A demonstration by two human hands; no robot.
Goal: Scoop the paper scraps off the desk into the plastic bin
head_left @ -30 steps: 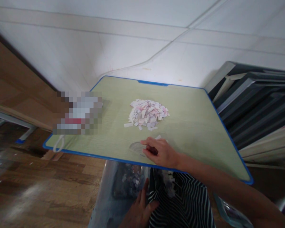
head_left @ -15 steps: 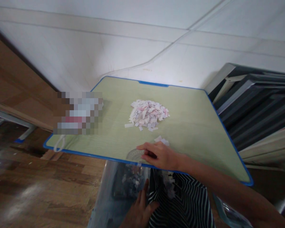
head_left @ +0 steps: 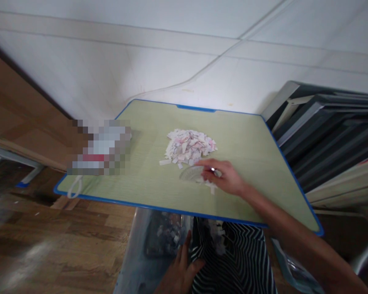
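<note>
My right hand (head_left: 224, 176) holds a clear, semicircular plastic protractor (head_left: 191, 173) flat on the green table (head_left: 141, 179), just in front of a pile of small white and pink paper scraps (head_left: 188, 148). A few loose scraps lie under and beside that hand. My left hand (head_left: 179, 271) is below the table's front edge, fingers spread, resting against a clear plastic bin (head_left: 153, 245) that has paper scraps inside.
A blurred-out object (head_left: 99, 147) sits at the table's left side, with a white cord loop (head_left: 74, 186) by the front left corner. Stacked dark frames (head_left: 331, 134) lean at the right. Striped fabric (head_left: 233, 261) covers my lap. White wall behind.
My right hand slid the protractor from the table's front edge forward, up to the near side of the scrap pile. The left hand stayed put.
</note>
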